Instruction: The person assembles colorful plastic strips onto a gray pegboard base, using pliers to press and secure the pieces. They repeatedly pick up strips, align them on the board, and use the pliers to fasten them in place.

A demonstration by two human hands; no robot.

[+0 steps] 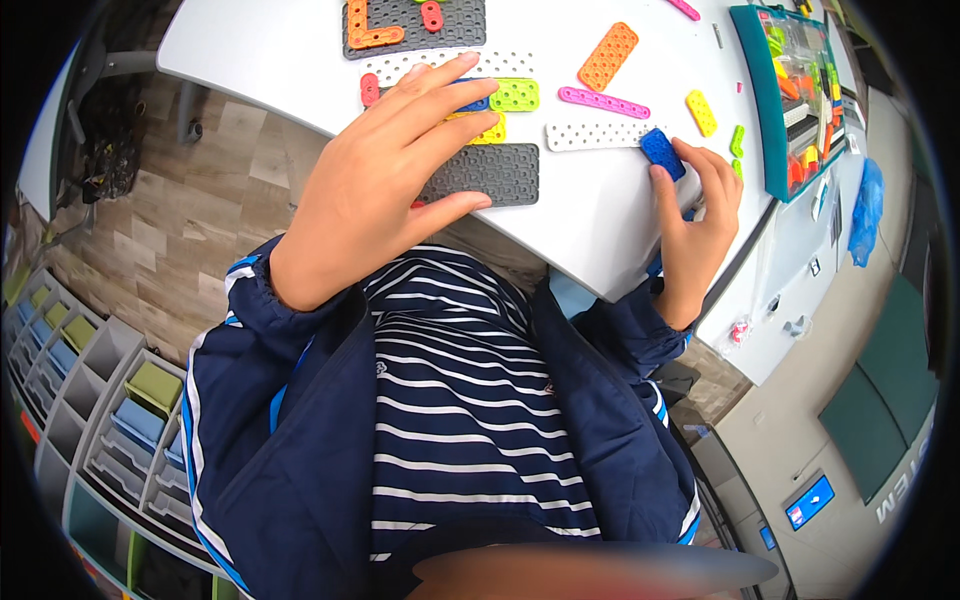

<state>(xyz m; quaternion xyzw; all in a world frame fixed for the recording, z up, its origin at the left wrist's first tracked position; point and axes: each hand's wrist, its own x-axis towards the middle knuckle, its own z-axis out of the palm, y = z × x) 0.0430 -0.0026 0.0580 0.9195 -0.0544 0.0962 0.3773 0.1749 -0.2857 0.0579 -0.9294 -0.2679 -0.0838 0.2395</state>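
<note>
My right hand (702, 205) pinches a small blue building plate (660, 152) between thumb and fingers, by the right end of a white perforated strip (592, 136). My left hand (385, 160) is open, fingers stretched over a group of pieces. Partly hidden under it are a second white strip (510, 62), a yellow plate (494, 132), a lime green plate (515, 95), another blue piece (474, 104) and a dark grey plate (500, 172). A red piece (369, 88) shows beyond its knuckles. I cannot tell whether the left fingers touch these pieces.
An orange plate (608, 57), a magenta beam (604, 102), a yellow plate (701, 113) and small green connectors (737, 142) lie on the white table (585, 215). Another dark grey plate (440, 38) carries an orange angle piece (362, 27). A teal parts tray (762, 110) stands right.
</note>
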